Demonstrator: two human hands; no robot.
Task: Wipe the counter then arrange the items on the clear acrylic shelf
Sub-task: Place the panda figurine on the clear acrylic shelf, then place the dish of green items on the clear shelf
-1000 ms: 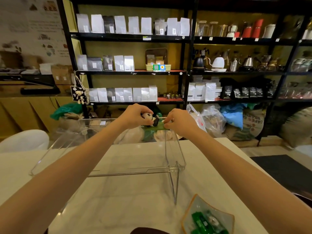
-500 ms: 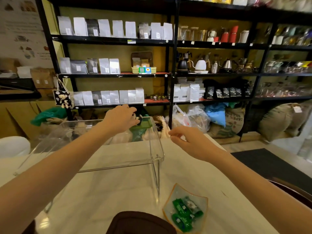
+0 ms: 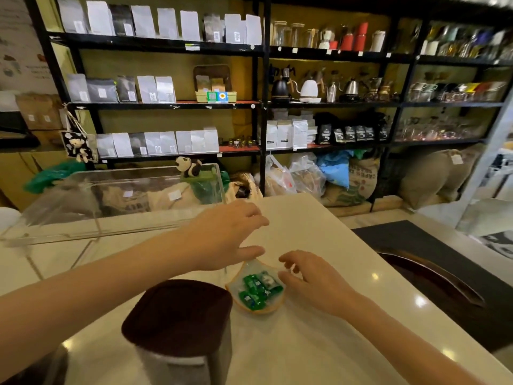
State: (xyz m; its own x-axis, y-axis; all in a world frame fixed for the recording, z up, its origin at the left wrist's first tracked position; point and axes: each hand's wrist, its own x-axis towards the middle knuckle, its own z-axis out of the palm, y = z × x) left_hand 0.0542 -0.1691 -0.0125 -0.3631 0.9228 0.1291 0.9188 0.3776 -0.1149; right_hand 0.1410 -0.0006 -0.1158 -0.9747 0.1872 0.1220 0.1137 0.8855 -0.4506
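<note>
Bench [image 3: 319, 245]: pale, glossy top, lit by ceiling reflections.

Clear shelf [image 3: 116, 207]: acrylic, set on the far left part of the bench. A panda toy [image 3: 188, 167] on a green base is placed at its far right corner.

Dish [image 3: 256, 290]: small, clear, orange-rimmed, set near the middle of the bench; green wrapped sweets [image 3: 256, 289] are held in it.

Left hand [image 3: 224, 234]: held just above the far edge of the dish, fingers spread and loosely curved, nothing pinched.

Right hand [image 3: 313, 279]: placed just beside the right rim of the dish, fingers spread; contact cannot be told.

Jar [image 3: 180, 329]: brown-lidded, seen nearest the camera.
</note>
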